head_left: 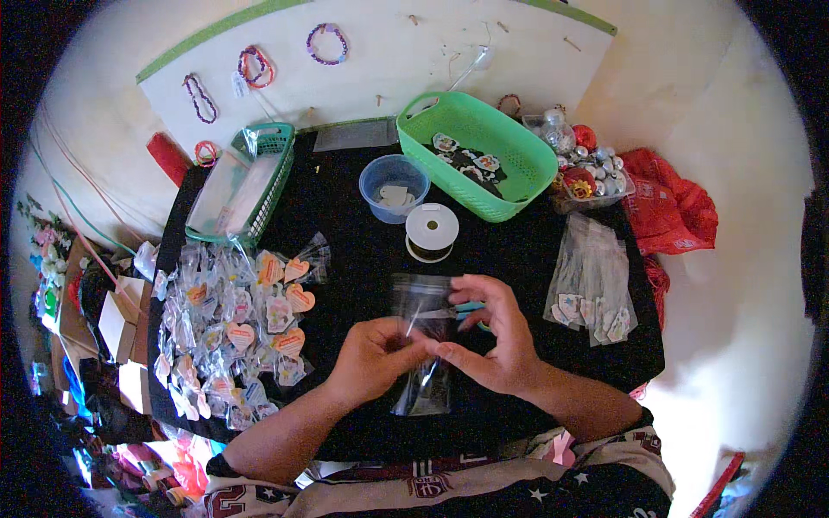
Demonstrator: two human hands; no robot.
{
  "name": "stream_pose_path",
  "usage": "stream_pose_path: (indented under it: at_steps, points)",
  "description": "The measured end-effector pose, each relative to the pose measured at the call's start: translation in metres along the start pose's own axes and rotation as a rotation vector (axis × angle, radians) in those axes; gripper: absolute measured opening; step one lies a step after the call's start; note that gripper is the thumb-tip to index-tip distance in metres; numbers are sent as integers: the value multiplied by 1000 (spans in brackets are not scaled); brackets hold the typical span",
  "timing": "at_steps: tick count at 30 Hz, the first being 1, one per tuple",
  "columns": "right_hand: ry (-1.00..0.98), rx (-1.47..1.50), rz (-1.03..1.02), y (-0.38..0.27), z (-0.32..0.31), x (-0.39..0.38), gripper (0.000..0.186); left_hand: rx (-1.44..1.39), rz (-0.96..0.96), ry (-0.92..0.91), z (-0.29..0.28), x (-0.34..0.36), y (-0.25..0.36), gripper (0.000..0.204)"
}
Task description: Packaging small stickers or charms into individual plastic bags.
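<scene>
A clear plastic bag (423, 393) hangs over the black cloth in front of me, its upper end tilted away. My left hand (373, 356) pinches its middle between thumb and fingers. At the bag's right side, my right hand (501, 350) has its thumb against the plastic near the left fingertips, with its curled forefinger at the upper edge. Something teal, perhaps a handle, shows behind the right fingers (471, 307); most of it is hidden. Just beyond the bag stands a white spool (432, 226) of dark cord or ribbon.
Many filled bags with heart-shaped cards (240, 335) cover the left side. Bags with small cutouts (591, 285) lie right. Behind stand a green basket (540, 164), a blue bowl (373, 194), a teal basket (281, 164) and a tub of ornaments (596, 203). Bracelets (326, 43) hang on the board.
</scene>
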State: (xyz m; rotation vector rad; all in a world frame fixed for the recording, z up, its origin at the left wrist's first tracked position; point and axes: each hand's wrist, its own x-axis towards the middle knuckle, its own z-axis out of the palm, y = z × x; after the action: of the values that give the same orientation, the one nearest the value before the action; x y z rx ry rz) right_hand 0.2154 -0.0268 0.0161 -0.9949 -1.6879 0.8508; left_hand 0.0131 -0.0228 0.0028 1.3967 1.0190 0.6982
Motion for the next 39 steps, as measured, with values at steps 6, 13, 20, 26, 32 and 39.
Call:
stream_pose_path:
  at_steps: [6,13,20,26,32,39]
  points:
    - [-289,135,279,-1,2,-6,79,-220,101,79,-1,2,-10,17]
    - [-333,96,316,4,5,-9,73,-486,147,217,3,9,-13,7]
    - [-409,125,294,4,6,-13,71,-463,128,227,3,5,-8,7]
    - [-444,160,390,0,3,-8,67,-476,174,227,-1,6,-12,9]
    - [-445,69,343,-3,2,-8,67,-438,198,218,-2,8,-14,9]
    - [-433,56,331,-3,1,-7,66,-541,114,244,-3,9,-14,11]
